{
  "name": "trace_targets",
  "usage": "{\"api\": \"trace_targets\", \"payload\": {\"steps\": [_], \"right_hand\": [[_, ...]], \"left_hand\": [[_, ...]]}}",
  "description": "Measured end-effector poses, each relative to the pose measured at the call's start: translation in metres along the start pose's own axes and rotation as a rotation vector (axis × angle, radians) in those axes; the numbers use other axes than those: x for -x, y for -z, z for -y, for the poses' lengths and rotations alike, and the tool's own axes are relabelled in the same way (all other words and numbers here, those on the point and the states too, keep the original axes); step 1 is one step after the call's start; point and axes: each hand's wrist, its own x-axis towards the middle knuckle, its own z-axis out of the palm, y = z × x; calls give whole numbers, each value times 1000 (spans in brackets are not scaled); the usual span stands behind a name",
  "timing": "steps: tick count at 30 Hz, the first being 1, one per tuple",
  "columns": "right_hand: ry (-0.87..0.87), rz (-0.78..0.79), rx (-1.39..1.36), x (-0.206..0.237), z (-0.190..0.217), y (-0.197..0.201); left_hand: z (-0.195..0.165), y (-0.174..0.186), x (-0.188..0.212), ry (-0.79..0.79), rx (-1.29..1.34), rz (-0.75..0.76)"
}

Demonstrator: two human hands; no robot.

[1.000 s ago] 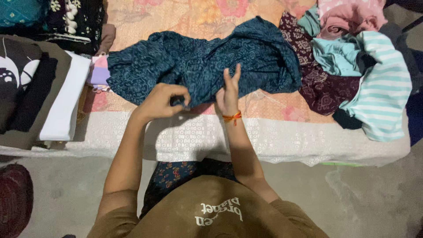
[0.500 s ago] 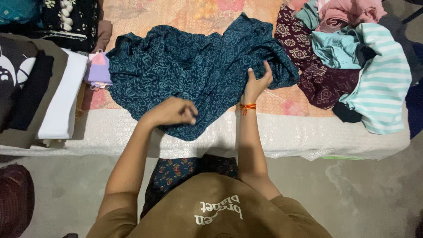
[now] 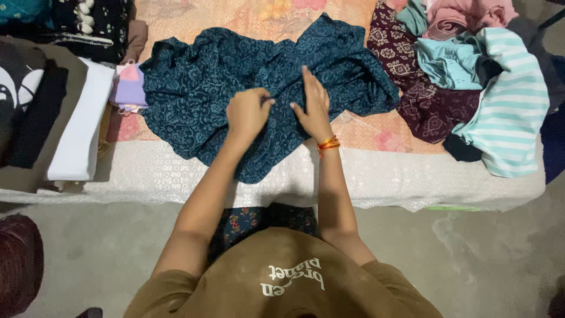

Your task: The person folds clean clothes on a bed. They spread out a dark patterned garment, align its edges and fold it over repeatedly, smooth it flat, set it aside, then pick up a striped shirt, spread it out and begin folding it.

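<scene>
A dark teal patterned garment [image 3: 206, 88] lies spread and rumpled across the bed, one corner hanging over the near edge. My left hand [image 3: 247, 112] is closed on a fold of this cloth at its middle. My right hand [image 3: 313, 106], with orange threads at the wrist, lies flat on the same garment just to the right, fingers pointing away from me. The two hands are a few centimetres apart.
A heap of unfolded clothes [image 3: 471, 76] in maroon, pink, teal and mint stripes sits at the right. Folded white and black items [image 3: 76, 126] are stacked at the left, with a small lilac piece [image 3: 128, 91] beside them. The bed's white cover edge [image 3: 412, 182] faces me.
Both hands have moved together to the middle of the garment. The right hand came back from the right part of the cloth, and the cloth has been pulled closer and spread wider.
</scene>
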Motion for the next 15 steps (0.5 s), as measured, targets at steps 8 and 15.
{"api": "trace_targets", "payload": {"steps": [8, 15], "right_hand": [[114, 170, 125, 9, 24, 7], [-20, -37, -109, 10, 40, 29]], "left_hand": [[49, -8, -31, 71, 678, 16], [32, 5, -21, -287, 718, 299]]}}
